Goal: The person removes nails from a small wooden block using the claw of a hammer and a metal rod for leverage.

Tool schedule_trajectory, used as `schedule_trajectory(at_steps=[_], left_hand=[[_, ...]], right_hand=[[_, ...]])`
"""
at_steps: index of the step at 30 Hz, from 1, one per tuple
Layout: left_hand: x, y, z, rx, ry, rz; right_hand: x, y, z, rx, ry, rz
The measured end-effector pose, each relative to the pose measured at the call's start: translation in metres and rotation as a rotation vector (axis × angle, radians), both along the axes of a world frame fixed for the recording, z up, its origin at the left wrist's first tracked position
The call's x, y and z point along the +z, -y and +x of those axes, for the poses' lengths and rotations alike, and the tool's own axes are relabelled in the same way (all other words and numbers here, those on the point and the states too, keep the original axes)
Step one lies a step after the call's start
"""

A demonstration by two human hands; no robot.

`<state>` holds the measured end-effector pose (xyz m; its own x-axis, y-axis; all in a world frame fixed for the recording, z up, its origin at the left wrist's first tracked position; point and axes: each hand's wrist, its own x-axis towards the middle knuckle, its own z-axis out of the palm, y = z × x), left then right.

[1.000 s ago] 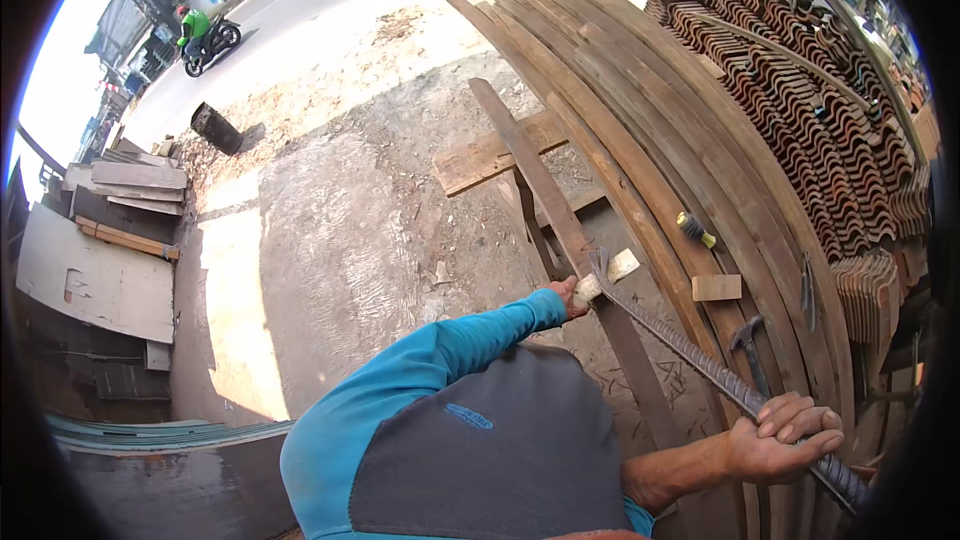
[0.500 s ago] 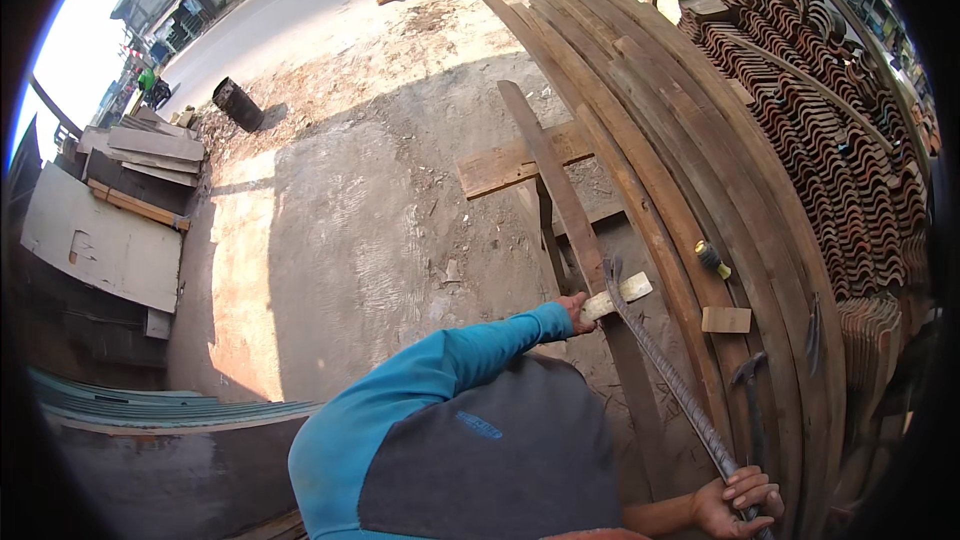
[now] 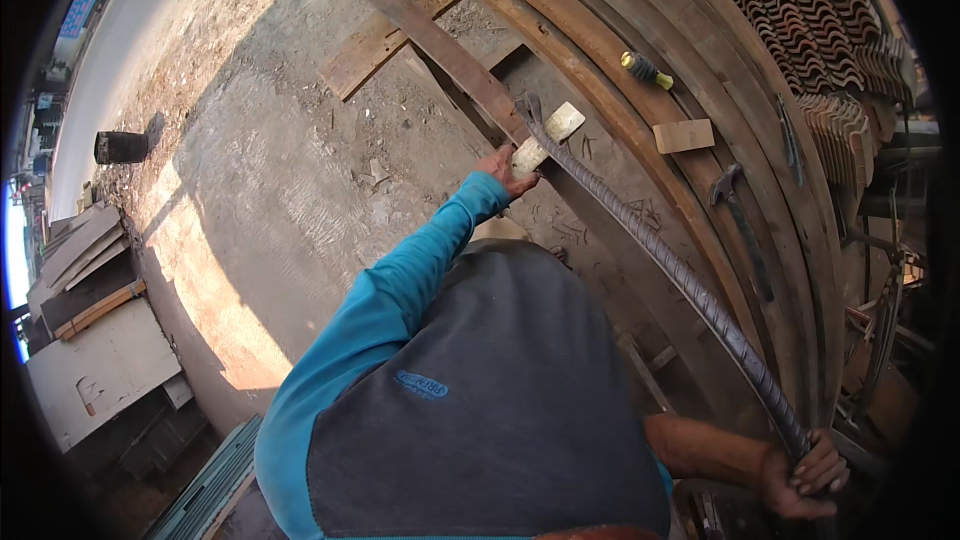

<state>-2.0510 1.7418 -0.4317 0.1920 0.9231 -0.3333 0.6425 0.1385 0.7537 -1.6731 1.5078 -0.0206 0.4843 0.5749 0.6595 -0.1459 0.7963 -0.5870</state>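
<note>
My right hand [image 3: 803, 478] is closed round the lower end of a long, ribbed metal pry bar [image 3: 670, 250]. The bar's forked claw rests at a narrow brown plank [image 3: 440, 38] lying across a wooden support. Under the bar, near its claw, a pale whitish wood block [image 3: 556, 128] lies across the plank. My left hand [image 3: 510, 172], in a blue sleeve, grips the near end of that block. Whether the claw holds a nail is too small to tell.
Long boards [image 3: 600, 50] lie side by side at the right, carrying a hammer [image 3: 727, 186], a yellow-and-dark handled tool [image 3: 646, 70], a small wood block [image 3: 684, 136] and pliers [image 3: 791, 145]. Roof tiles [image 3: 790, 10] are stacked beyond. A dark bucket [image 3: 121, 147] lies at the far left.
My view has turned, so the scene appears rotated and shifted leftward and up. Both hands keep their holds on the block and the pry bar.
</note>
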Motion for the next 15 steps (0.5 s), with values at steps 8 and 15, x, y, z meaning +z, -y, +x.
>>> schedule_trajectory(at_steps=[8, 15], left_hand=[[-0.007, 0.001, -0.006, 0.016, -0.082, 0.088], [-0.003, 0.007, 0.009, 0.05, -0.086, 0.115]], right_hand=[[0.018, -0.017, 0.009, -0.21, 0.075, 0.079], [-0.014, -0.018, -0.004, 0.094, -0.047, 0.126]])
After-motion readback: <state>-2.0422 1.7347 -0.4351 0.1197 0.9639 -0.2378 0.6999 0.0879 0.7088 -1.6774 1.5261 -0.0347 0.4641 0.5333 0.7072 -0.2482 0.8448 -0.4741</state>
